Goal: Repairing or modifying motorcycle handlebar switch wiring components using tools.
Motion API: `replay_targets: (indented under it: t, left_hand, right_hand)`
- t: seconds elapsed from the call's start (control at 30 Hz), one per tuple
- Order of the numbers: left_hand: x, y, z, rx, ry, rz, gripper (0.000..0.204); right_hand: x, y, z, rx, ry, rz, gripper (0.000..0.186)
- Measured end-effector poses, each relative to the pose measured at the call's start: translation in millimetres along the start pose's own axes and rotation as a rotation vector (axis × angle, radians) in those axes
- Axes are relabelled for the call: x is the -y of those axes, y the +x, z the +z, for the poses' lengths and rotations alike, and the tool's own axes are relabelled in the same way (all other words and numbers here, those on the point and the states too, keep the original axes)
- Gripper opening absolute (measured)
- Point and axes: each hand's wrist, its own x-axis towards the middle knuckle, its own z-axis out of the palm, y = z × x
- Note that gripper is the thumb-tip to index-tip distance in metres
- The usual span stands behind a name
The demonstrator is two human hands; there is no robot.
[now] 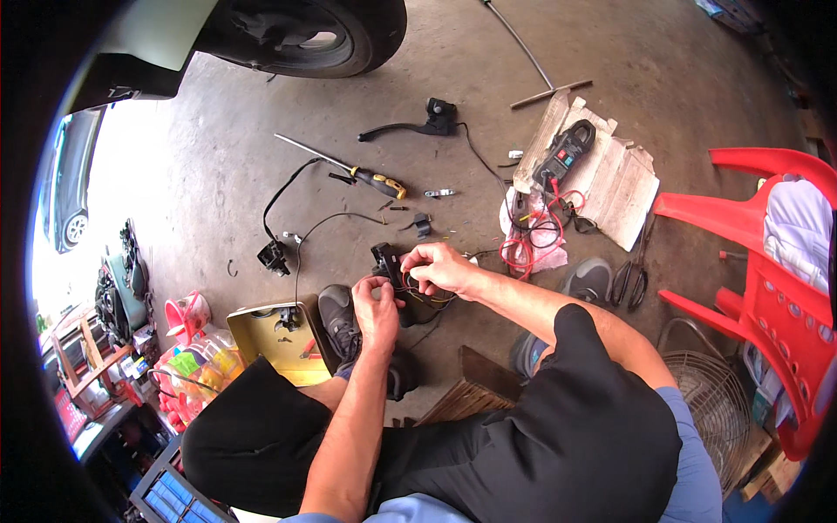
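Note:
Close together over the floor, both my hands work at a black plastic part (384,254) with thin wires. My right hand (440,268) reaches in from the right, thumb and index finger pinched on a thin reddish wire (404,277). Just below and left of it, my left hand (377,312) is closed, its fingers curled together; what it grips is too small to make out. More thin wires (436,299) run below my right hand. A small dark clip-like piece (423,226) lies just beyond the part, with a black switch housing (274,257) on a cable to its left.
A yellow-handled screwdriver (379,182) and a black brake lever (410,131) lie ahead. At the right, a clamp meter (567,152) with red leads rests on cardboard (623,187), near a red chair (767,261). A yellow-lined box (272,327) stands left of my shoe. A wheel (323,39) is at the far side.

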Motion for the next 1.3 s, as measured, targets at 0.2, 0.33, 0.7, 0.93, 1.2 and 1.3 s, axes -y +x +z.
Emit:
replay_targets:
  t: [0.2, 0.33, 0.7, 0.93, 1.2, 1.3]
  left_hand:
    - [-0.4, 0.7, -0.3, 0.011, 0.021, -0.007, 0.019]
    - [2.1, 1.6, -0.6, 0.013, 0.002, -0.007, 0.018]
    - [3.7, 2.3, -0.2, 0.007, 0.02, 0.013, 0.018]
    - [5.3, 2.9, -0.2, 0.006, 0.025, 0.009, 0.018]
    - [0.7, 2.0, 0.4, 0.006, 0.011, -0.002, 0.018]
    - [3.0, 2.6, -1.8, 0.004, 0.015, 0.002, 0.018]
  right_hand:
    - [-1.6, 0.4, 0.4, -0.02, 0.034, -0.03, 0.014]
    - [-1.5, 0.9, 0.4, -0.018, 0.028, -0.028, 0.014]
    - [-1.2, 0.9, 0.0, -0.011, 0.007, -0.031, 0.015]
    - [0.6, 0.2, 0.5, -0.016, 0.0, -0.018, 0.014]
    - [-0.9, 1.6, -1.4, -0.006, -0.02, -0.012, 0.013]
    - [-2.1, 2.5, 1.5, -0.02, 0.009, -0.038, 0.014]
